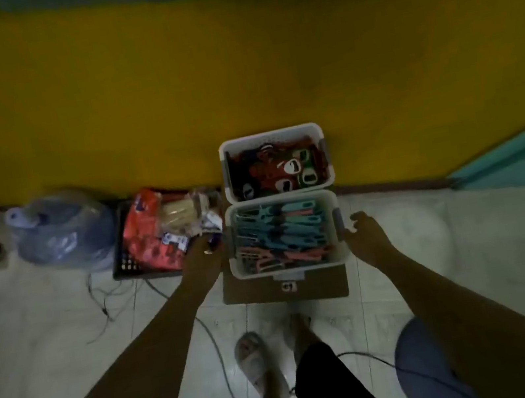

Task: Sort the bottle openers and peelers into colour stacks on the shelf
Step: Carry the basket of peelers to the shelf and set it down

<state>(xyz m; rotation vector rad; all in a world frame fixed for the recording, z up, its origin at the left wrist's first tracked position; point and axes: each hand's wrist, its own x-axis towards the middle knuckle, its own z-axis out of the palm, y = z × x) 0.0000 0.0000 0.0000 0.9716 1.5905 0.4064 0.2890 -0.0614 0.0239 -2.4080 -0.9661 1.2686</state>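
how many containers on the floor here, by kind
white baskets: 2, the peeler basket and the opener basket
black crates: 1
cardboard boxes: 1
total: 4

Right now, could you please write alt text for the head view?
Both hands, left hand and right hand, reach for a white basket of peelers on a cardboard box; a basket of bottle openers sits behind it.

Bare forearms, ring (pixel 207 251), black trousers (pixel 321 373)
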